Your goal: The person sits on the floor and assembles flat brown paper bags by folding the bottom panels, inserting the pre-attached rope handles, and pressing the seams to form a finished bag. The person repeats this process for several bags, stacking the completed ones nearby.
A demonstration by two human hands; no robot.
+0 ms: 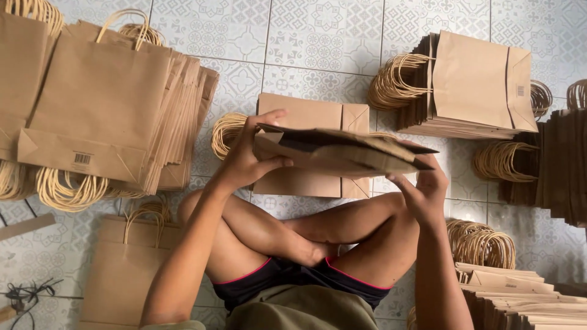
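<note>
Above the crossed legs: flattened brown paper bag (342,153), held level over a folded brown bag (306,146) on the patterned tile floor (318,43).
Left hand (247,156): closed on its left end, thumb on top.
Right hand (428,186): curled under its right end.
Risk: thin paper may crease or slip, I judge.
Around: bag stacks with twisted handles, left (104,104), upper right (471,85), lower right (520,296), crowding the sitter.

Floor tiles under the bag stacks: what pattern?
The floor tiles are pale grey-white with a repeating ornate geometric motif; the head view shows it.
</note>
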